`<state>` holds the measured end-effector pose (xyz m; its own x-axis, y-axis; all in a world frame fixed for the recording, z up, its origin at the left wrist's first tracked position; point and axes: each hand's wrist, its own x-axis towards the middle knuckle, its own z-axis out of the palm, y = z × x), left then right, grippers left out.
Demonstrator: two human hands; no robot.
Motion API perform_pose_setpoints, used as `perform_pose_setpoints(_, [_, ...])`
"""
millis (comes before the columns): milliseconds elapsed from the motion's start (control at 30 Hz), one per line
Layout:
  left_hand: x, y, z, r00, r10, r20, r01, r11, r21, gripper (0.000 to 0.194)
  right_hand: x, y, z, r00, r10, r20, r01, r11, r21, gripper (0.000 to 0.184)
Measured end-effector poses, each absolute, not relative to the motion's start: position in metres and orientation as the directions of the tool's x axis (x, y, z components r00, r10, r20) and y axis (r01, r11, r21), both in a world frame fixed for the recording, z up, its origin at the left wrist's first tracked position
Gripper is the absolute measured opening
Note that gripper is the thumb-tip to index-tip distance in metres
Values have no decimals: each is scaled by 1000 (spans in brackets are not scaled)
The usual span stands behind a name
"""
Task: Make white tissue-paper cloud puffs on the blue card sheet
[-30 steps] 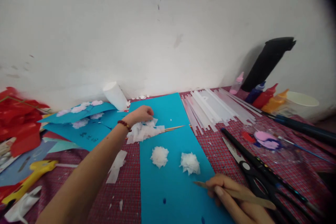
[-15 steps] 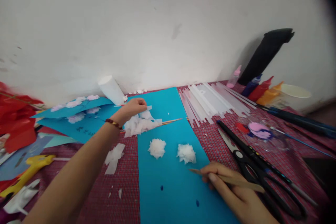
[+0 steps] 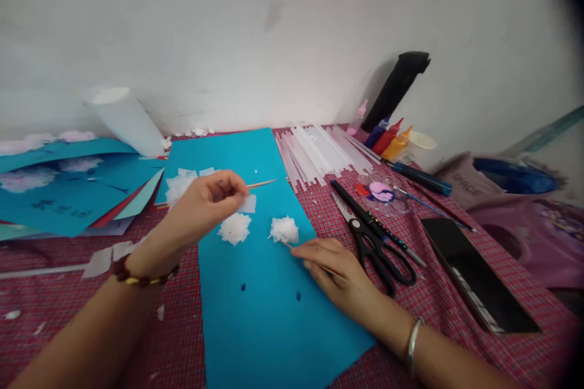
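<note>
My left hand pinches a small white tissue paper square above a blue sheet of card. Between the fingers of my right hand is a thin wooden stick, its tip at the edge of the right-hand tissue puff. A second tissue puff sits to its left on the card. Two dark blue dots mark the card nearer to me. More tissue squares lie partly behind my left hand, close to some pointed wooden sticks.
Black scissors and a dark phone-like slab lie at right. Behind them are glue sticks, paint bottles and a paint palette. A white roll leans at back left, near decorated blue card.
My left hand has come away from the tissue pile toward the puffs with a square. The stick in my right hand has moved up to the right-hand puff. The view has swung right.
</note>
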<state>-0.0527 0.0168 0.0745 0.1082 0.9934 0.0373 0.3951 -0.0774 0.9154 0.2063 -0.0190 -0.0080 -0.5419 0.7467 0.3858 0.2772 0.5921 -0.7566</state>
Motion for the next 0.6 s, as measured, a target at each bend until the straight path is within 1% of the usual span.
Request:
perform_pose_setpoints(100, [-48, 19, 62, 308, 937, -165, 480, -3, 877, 10, 206, -17, -10, -467, 805, 366, 270, 524, -808, 26])
perform_pose_setpoints(133, [-47, 19, 59, 361, 907, -216, 511, 1, 859, 11, 206, -16, -10, -446, 828, 339, 272, 486, -831, 25])
perform_pose_setpoints(200, [-43, 19, 56, 434, 861, -266, 563, -29, 826, 13, 207, -15, -10, -421, 862, 281, 279, 418, -865, 24])
perform_pose_setpoints(300, [-36, 16, 55, 497, 819, -287, 586, -72, 807, 15, 207, -13, -9, -410, 884, 226, 291, 362, -886, 23])
perform_pose_setpoints(400, [-26, 10, 50, 502, 811, -300, 595, -72, 801, 14, 206, -12, -8, -407, 888, 212, 296, 348, -890, 22])
perform_pose_setpoints(467, [-19, 8, 43, 466, 849, -251, 629, -118, 769, 11, 206, -12, -7, -405, 890, 210, 300, 347, -889, 22])
perform_pose_setpoints(533, [-13, 7, 33, 428, 885, -185, 683, -183, 707, 9, 206, -13, -6, -405, 891, 207, 296, 342, -892, 22])
perform_pose_setpoints(600, [-11, 8, 24, 412, 898, -151, 720, -220, 658, 9, 207, -14, -6, -400, 893, 204, 280, 331, -901, 22])
